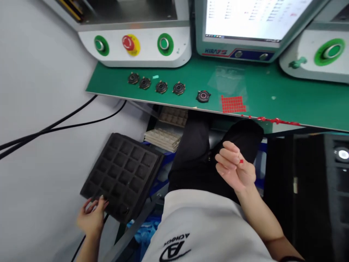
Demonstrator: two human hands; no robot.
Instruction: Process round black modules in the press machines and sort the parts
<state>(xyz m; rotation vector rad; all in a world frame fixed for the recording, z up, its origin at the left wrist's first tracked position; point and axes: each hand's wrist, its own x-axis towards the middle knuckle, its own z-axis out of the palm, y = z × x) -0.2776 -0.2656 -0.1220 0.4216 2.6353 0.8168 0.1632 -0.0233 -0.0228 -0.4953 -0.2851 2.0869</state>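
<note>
We count five round parts [179,88] on the green table [259,87]. Our right hand [233,165] has fingers curled, with one red piece [241,161] at them. Our left hand [92,214], fingers half bent, is at one black tray [120,174]; its grip we cannot tell.

factory workstation | green bench [109,82] | push-button machines [136,45] | monitor [245,22]

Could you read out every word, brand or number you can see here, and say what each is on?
"HIRA…S", middle letters blurred: monitor's lower frame.
"A", a large logo letter: white shirt; the smaller lettering beside it can't be read with certainty.
Screen: rows of text, too small and blurred to read.
Round watch parts: any markings are too small to read.
</note>
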